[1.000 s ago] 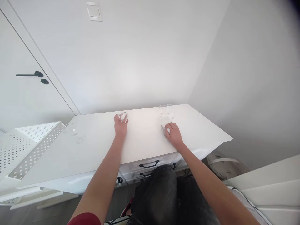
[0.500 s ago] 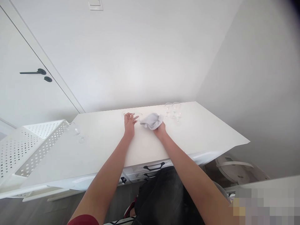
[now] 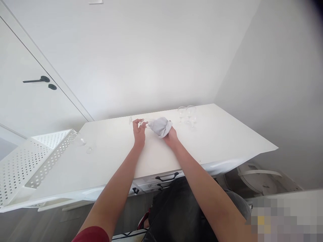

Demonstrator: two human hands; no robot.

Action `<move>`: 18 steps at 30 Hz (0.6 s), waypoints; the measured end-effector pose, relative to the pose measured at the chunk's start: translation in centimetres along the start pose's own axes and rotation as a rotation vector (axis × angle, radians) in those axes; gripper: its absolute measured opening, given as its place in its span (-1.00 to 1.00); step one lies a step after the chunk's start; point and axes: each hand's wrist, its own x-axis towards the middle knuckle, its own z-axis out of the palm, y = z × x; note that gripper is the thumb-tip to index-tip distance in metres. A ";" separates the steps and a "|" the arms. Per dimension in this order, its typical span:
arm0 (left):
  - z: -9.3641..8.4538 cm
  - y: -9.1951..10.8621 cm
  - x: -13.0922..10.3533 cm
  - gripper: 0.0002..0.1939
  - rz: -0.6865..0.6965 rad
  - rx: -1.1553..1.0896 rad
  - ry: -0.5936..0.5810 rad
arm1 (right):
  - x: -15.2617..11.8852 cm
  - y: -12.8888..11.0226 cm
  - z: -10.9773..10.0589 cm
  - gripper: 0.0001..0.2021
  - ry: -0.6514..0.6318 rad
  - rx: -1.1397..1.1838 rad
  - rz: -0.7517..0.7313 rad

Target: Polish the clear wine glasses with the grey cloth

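Mid-frame, I see the left hand [image 3: 139, 133] pinching a stemmed glass [image 3: 130, 120]; the right hand [image 3: 172, 136] grips a grey cloth [image 3: 160, 127], which seems to cover its right end; more glasses [image 3: 188, 113] stand right of centre; another glass [image 3: 80, 140] lies at left, near a perforated white rack [image 3: 21, 164].

The left hand [image 3: 139, 131] grips a clear, stemmed drinking glass [image 3: 149, 124] by its stem, foot directed left. The right hand [image 3: 171, 136] holds a light-grey fabric cloth [image 3: 160, 127] around the bowl. Further clear, stemmed glasses [image 3: 189, 113] stand to the right on the white, flat-topped cabinet [image 3: 106, 151]. A white, perforated rack [image 3: 24, 164] occupies the left end.
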 end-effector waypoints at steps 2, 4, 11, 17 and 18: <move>0.0 0.0 0.0 -0.70 0.002 0.019 -0.007 | -0.3 0.0 0.2 -0.70 -0.033 -0.048 -0.003; 0.0 -0.1 0.0 -0.70 0.001 0.034 -0.014 | -0.7 0.1 0.4 -0.67 -0.086 -0.102 -0.034; 0.4 0.6 -0.6 -0.71 -0.067 -0.043 -0.131 | -2.8 0.7 0.9 0.15 -0.555 -0.425 -0.096; 0.9 1.5 -1.1 -0.62 -0.135 -0.205 -0.280 | -2.8 0.0 0.7 0.13 -0.534 -0.335 -0.062; 0.9 1.4 -1.1 -0.61 -0.135 -0.218 -0.286 | -2.7 -0.4 0.6 0.10 -0.520 -0.267 -0.034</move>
